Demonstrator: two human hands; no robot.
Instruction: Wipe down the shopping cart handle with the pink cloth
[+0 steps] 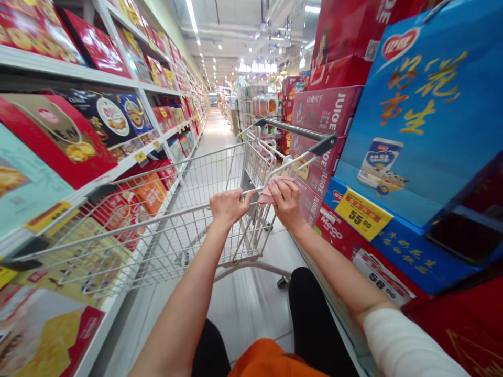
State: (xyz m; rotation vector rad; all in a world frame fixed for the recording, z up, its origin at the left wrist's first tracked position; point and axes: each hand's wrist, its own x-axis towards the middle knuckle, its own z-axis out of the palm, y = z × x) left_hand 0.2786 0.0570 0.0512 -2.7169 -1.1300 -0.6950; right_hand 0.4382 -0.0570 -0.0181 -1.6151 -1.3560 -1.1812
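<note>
A metal wire shopping cart (184,225) stands sideways across the aisle in front of me, its dark handlebar (294,129) at the upper right. My left hand (230,206) is closed around the top rim of the basket, thumb pointing right. Just right of it, my right hand (286,199) presses a pink cloth (271,189) against the same rim, near the handle end. The fingers are bent over the cloth and hide part of it. No goods show in the wire basket.
White shelves (133,82) packed with boxed goods run along the left, close to the cart's front end. On the right rise stacked red drink cartons (326,110) and a large blue box (416,115) above a yellow price tag (363,213). The tiled aisle (215,125) stretches ahead.
</note>
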